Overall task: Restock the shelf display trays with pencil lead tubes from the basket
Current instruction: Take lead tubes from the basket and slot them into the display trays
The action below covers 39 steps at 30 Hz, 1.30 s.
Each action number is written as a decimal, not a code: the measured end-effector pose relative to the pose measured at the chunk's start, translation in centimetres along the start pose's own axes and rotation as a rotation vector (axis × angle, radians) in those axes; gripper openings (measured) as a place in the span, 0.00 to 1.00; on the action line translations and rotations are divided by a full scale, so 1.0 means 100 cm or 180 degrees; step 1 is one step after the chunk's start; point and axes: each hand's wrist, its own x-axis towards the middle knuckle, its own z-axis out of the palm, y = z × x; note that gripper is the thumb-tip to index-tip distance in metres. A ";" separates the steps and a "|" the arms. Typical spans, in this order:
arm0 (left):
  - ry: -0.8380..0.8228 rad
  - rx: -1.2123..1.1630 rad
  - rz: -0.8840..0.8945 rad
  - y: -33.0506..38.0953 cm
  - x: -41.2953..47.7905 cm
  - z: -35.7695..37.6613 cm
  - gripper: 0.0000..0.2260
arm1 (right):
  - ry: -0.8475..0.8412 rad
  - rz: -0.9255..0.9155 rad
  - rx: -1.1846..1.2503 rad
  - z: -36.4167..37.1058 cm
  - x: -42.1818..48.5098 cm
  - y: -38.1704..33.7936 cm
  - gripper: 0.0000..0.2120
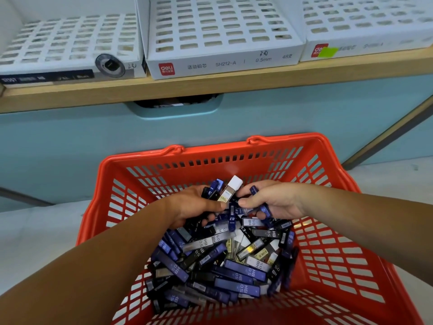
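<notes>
A red plastic basket (pixel 210 158) below the shelf holds a heap of several blue, black and clear pencil lead tubes (pixel 234 270). Both hands are down in the heap at its far side. My left hand (pixel 194 205) grips a bunch of tubes, among them a white-capped tube (pixel 230 188) that sticks up. My right hand (pixel 271 200) curls around blue tubes (pixel 262 207). Three white slotted display trays stand on the shelf above: left (pixel 70 41), middle (pixel 222 26) and right (pixel 365 17). Their slots look empty.
The trays rest on a wooden shelf edge (pixel 210 87). Under it is a light blue cabinet front with a recessed handle (pixel 178 106). A round dark object (pixel 109 65) lies on the left tray's front. A green sticker (pixel 329 52) marks the right tray.
</notes>
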 end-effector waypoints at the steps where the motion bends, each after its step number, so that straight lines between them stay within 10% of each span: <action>1: -0.0017 0.0008 0.0018 0.001 0.000 0.001 0.13 | -0.0095 0.0010 -0.0002 0.001 -0.004 -0.002 0.15; 4: 0.0004 0.0047 0.0064 0.005 -0.003 0.002 0.11 | -0.0032 0.0073 -0.0213 0.005 -0.007 -0.005 0.22; 8: 0.0134 0.0014 0.0134 0.016 -0.024 0.005 0.13 | 0.0626 -0.0225 -0.0168 0.007 -0.006 -0.011 0.06; 16: 0.0378 -0.0040 0.0287 0.050 -0.115 -0.016 0.07 | 0.0410 -0.1238 0.0193 0.068 -0.043 -0.033 0.25; 22: 0.0311 0.0414 0.0359 0.062 -0.160 -0.022 0.12 | 0.0277 -0.1881 0.0369 0.092 -0.057 -0.070 0.06; 39: 0.0698 0.0763 0.1289 0.102 -0.122 0.031 0.15 | 0.1415 -0.1966 0.0400 0.059 -0.079 -0.071 0.17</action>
